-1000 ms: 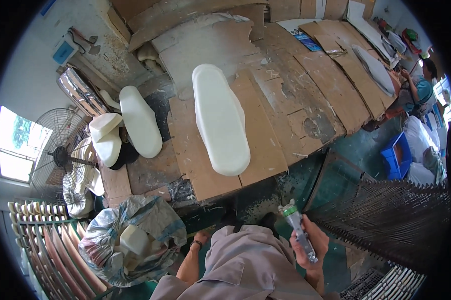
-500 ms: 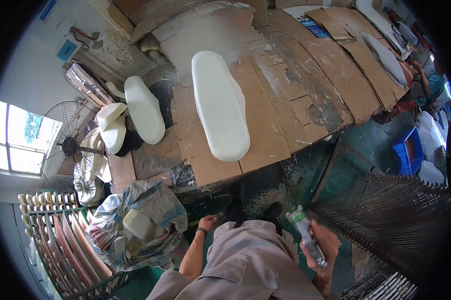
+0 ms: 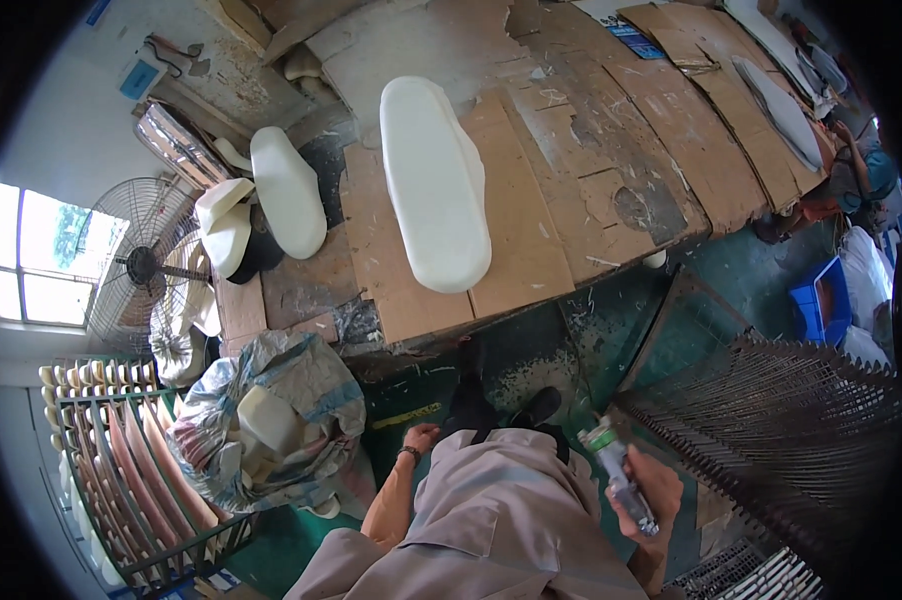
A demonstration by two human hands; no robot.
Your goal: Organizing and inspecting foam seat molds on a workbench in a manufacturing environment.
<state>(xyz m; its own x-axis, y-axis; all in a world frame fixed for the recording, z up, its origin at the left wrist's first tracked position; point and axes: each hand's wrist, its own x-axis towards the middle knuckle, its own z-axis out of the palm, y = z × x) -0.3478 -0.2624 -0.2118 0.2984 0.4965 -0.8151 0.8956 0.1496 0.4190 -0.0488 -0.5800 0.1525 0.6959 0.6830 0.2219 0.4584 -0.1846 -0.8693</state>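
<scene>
My right hand (image 3: pixel 656 490) is wrapped round a grey cylindrical hand tool (image 3: pixel 616 468) with a green collar, held low beside my right thigh. Its working tip is too small to make out. By my left hip hangs my left hand (image 3: pixel 422 437), its fingers curled in and nothing showing in them. Ahead, beyond both hands, a long white foam pad (image 3: pixel 433 190), seat-shaped and rounded at both ends, lies on the cardboard-covered bench (image 3: pixel 531 270). A second long foam pad (image 3: pixel 288 190) rests farther left, next to smaller foam pieces (image 3: pixel 225 225).
At the left stand a wire fan (image 3: pixel 143 264) and a rack of curved pieces (image 3: pixel 136 470). A woven sack (image 3: pixel 326 390) holding foam sits near my left arm. Right of me is a dark slatted rack (image 3: pixel 771 440). Far right, another person (image 3: pixel 851 180) is near a blue crate (image 3: pixel 821 300).
My view has shifted slightly, so the bench and foam pads sit higher in the picture. The tool stays in my right hand, and my left hand remains by my hip.
</scene>
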